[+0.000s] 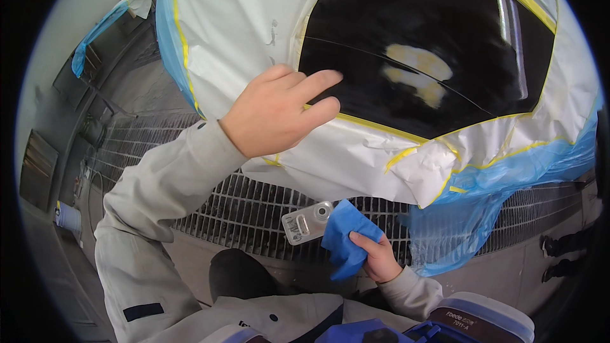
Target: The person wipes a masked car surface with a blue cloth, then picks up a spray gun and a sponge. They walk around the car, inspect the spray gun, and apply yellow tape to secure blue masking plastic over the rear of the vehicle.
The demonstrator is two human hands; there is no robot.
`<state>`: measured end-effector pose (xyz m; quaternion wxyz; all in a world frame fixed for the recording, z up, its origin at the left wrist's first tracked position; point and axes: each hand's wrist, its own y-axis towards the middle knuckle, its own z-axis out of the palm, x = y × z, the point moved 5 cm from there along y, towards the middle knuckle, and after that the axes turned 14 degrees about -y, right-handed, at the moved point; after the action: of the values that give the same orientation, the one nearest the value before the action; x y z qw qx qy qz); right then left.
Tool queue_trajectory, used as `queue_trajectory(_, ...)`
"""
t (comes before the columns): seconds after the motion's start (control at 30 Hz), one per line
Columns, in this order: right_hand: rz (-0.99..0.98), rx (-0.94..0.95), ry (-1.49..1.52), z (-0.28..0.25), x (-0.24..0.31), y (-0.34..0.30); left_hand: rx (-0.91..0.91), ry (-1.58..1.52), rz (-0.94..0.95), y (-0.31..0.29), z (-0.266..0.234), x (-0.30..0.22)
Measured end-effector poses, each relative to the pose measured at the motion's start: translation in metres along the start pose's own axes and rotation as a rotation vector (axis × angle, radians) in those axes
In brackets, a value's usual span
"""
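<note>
My left hand [283, 111] is at the near left edge of a glossy black car panel [381, 19]. Its thumb and forefinger stretch out apart, with nothing seen between them; whether the fingertips touch the panel I cannot tell. A pale sanded patch [416, 60] with yellowish spots lies on the panel, crossed by a thin crease line. Lower down, my right hand [380, 259] grips a blue wiping cloth [346, 235], which hangs in folds. Beside the cloth is a silvery rectangular can [305, 223] with a round cap and dark handwriting.
White masking paper [235, 19] with yellow tape [381, 128] surrounds the panel. Blue plastic film [451, 228] hangs to the floor grating [254, 216]. A white-and-blue bucket [67, 217] stands at the left. Another person's dark-clad legs [569, 254] show at right. Respirator filters [483, 317] cover the lower edge.
</note>
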<state>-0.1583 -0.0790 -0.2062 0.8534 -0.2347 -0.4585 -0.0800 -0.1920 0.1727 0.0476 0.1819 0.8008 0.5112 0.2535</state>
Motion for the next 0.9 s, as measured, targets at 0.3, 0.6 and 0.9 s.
queue_trajectory(0.3,0.004,-0.062,-0.075,-0.006,-0.009,0.007,-0.015,0.071,-0.131,0.003,0.008,0.013)
queue_trajectory(0.6,0.024,-0.073,-0.071,-0.011,-0.01,0.01,-0.047,0.07,-0.139,0.006,0.008,0.018)
queue_trajectory(0.9,0.046,-0.07,-0.086,-0.013,-0.012,0.015,-0.049,0.146,-0.191,0.004,0.001,0.023)
